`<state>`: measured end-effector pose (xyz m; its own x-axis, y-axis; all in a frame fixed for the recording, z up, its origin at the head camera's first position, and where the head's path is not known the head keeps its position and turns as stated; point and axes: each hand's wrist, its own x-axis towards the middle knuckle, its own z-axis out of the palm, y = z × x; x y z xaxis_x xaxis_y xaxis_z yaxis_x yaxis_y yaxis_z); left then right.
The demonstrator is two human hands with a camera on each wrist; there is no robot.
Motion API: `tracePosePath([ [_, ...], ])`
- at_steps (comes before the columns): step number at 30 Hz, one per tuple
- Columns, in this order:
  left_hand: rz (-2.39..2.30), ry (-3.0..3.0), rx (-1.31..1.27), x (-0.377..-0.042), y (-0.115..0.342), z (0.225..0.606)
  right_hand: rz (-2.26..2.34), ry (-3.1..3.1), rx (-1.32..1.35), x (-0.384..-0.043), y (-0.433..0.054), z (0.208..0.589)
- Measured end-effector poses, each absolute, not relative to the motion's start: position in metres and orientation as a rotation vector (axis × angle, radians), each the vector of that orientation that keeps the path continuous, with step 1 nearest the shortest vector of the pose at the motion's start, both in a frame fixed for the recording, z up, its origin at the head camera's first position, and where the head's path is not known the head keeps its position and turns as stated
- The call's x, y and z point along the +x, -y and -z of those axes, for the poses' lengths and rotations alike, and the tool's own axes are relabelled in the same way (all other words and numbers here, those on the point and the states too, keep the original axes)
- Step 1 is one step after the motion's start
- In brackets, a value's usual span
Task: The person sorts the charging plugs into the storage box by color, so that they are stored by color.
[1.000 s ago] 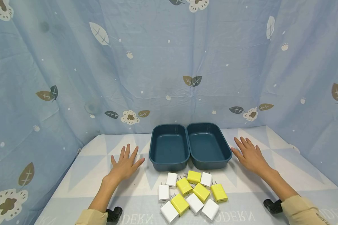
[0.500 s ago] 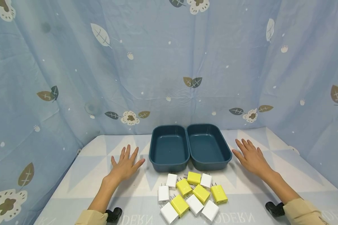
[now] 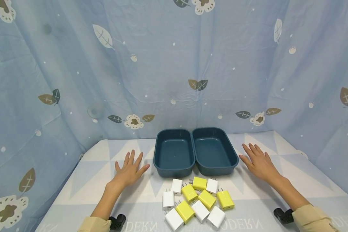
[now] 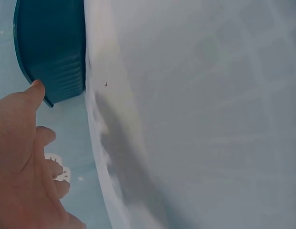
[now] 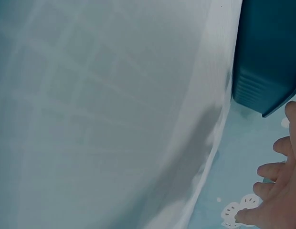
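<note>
My left hand [image 3: 128, 172] hovers with spread fingers left of the bins, holding nothing; a shadow falls on the cloth under it in the left wrist view. On the other side, my right hand [image 3: 259, 162] is likewise spread and holds nothing, its thumb close to the right bin's side. Two dark blue bins, a left bin [image 3: 174, 173] and a right bin [image 3: 217, 170], stand side by side with bare floors. In front of them lies a loose cluster of several white plug chargers [image 3: 174, 219] and several yellow plug chargers [image 3: 185, 211], prongs mostly pointing away from me.
A patterned cloth [image 3: 142, 209] in white and pale blue covers the table. Behind and at both sides hangs a blue curtain [image 3: 162, 64] with leaves and flowers. Black wrist devices [image 3: 117, 222] sit under both forearms near the beige sleeves.
The view has tilted very slightly, and the right hand sits a touch further right than a second ago. Bins and chargers keep their places.
</note>
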<state>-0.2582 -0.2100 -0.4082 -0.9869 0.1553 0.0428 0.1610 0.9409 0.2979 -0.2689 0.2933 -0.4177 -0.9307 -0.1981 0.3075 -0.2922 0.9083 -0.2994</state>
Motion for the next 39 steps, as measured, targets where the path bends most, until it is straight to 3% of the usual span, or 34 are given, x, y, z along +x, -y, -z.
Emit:
tracePosePath([
  [39,0.83,3.064,-0.285,-0.258,0.205,0.402,-0.466,2.719,0.455,-0.253,-0.294,0.413],
])
